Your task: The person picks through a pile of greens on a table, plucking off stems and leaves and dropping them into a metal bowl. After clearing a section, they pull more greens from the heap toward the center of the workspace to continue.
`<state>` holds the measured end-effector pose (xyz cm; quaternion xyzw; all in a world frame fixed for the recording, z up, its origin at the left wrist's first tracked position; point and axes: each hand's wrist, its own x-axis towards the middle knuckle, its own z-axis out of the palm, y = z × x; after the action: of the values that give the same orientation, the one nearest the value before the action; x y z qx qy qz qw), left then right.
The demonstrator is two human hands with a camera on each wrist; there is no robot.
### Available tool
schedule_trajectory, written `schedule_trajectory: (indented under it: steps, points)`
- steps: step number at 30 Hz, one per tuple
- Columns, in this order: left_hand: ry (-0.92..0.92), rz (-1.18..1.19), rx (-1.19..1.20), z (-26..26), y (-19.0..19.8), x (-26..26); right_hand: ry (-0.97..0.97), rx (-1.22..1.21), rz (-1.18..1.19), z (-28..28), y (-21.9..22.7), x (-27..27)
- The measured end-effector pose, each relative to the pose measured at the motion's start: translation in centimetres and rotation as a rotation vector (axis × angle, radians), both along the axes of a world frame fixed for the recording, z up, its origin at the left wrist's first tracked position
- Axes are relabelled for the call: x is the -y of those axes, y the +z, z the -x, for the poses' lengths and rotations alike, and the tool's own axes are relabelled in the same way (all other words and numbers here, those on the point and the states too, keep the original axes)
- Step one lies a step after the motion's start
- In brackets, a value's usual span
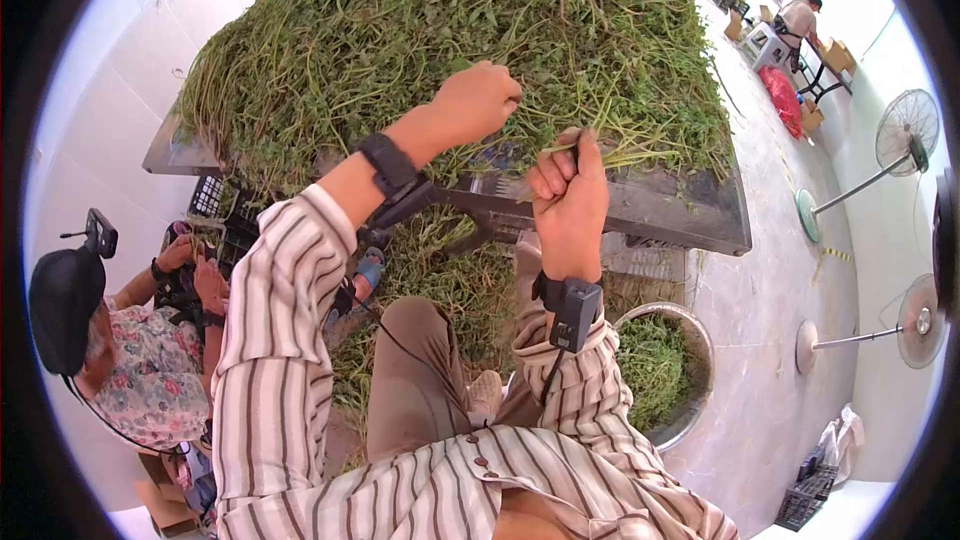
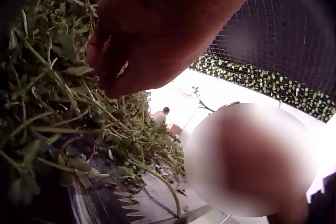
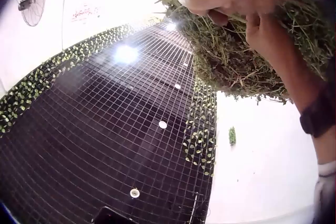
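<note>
A large heap of leafy green stems point(image 1: 450, 30) covers most of a dark table point(image 1: 690, 210). My right hand point(image 1: 572, 190) is at the table's near edge, fingers curled and thumb raised, pinching a few thin green stems point(image 1: 640, 152) that stick out to the right. My left hand point(image 1: 478, 100) is just above the heap, its back turned up and fingers bent down. In the left wrist view, its fingertips are close over leafy stalks point(image 2: 68, 98); what they hold, if anything, I cannot tell. In the right wrist view both hands are close together beside the heap.
A round tub point(image 1: 705, 360) of greens stands by my right knee. On the left sits a person in a floral shirt point(image 1: 140, 370). Loose stems point(image 1: 440, 280) litter the floor below the table. Standing fans point(image 1: 915, 145) line the right wall; another person point(image 1: 800, 20) works at the back.
</note>
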<state>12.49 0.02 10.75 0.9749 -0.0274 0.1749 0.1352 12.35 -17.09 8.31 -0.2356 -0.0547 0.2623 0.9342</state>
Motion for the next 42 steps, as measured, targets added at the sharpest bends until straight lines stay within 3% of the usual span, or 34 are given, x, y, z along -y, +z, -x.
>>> schedule_trajectory:
  steps: [5, 8, 10, 16, 18, 19, 25, 30, 32, 37, 39, 40, 42]
  points:
    - [0.133, -0.126, -0.111, -2.8, -2.5, -0.6, 0.008, -0.025, 0.021, 0.0, 0.2, 0.0]
    - [0.145, -0.124, -0.015, -2.3, -1.3, -0.5, 0.052, -0.010, 0.017, 0.1, 0.0, -0.2]
    - [0.195, 0.072, -0.008, -1.8, 0.2, -1.3, 0.066, -0.003, 0.011, 0.3, 0.0, -0.4]
    - [0.253, 0.271, 0.158, 1.7, 4.1, -4.2, 0.071, -0.004, 0.056, 0.9, 0.3, -1.1]
    - [0.224, 0.862, 0.043, 3.5, 4.7, -4.0, 0.054, 0.062, 0.097, 1.5, 0.5, -1.5]
    - [0.188, 0.978, 0.037, 4.6, 4.7, -3.5, 0.027, 0.127, 0.149, 1.8, 0.6, -1.6]
    - [0.157, 1.310, -0.004, 10.3, 2.4, 0.4, 0.152, 0.250, 0.251, 3.2, 0.8, -2.4]
    - [0.224, 1.270, -0.025, 12.6, 2.1, 1.8, 0.194, 0.306, 0.286, 4.0, 1.1, -3.1]
    - [0.253, 1.046, -0.060, 13.1, 1.7, 1.9, 0.293, 0.315, 0.338, 4.2, 1.2, -3.1]
    - [0.233, 0.815, -0.128, 14.3, 2.8, 2.2, 0.260, 0.338, 0.402, 4.5, 0.8, -3.4]
    - [0.286, 0.816, 0.116, 14.7, 3.0, 2.1, 0.269, 0.335, 0.326, 4.5, 0.6, -3.3]
    - [0.288, 0.817, 0.114, 14.8, 3.3, 1.9, 0.271, 0.333, 0.327, 4.5, 0.7, -3.2]
    - [0.323, 0.618, 0.245, 14.6, 4.2, 1.3, 0.326, 0.364, 0.376, 4.7, 1.1, -3.1]
